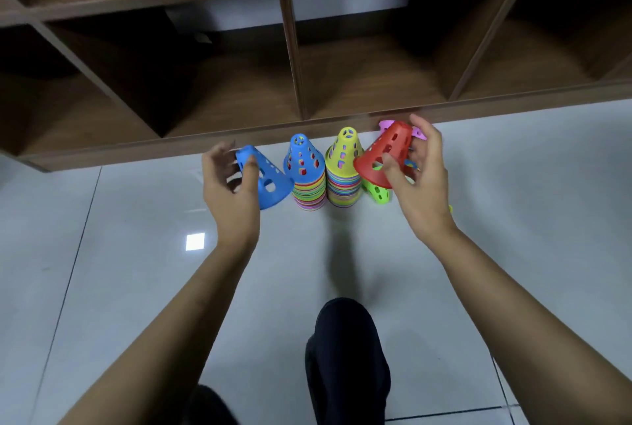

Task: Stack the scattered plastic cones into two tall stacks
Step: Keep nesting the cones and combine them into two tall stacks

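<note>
One view only: head-worn, wide-angle. Looks forward and steeply down toward the wooden shelf unit [294, 59], which fills the upper frame, its edges bowed by the lens. Just in front of the shelf unit, mid-frame and close: blue-topped stack [304, 173], yellow-topped stack [343, 168], left hand [232, 192] holding a blue cone [278, 182], right hand [424, 185] holding a red cone [366, 159]. Farthest from the shelf unit, at the bottom edge: wearer's dark-clad leg [345, 356] on pale floor tiles [102, 288]
</note>
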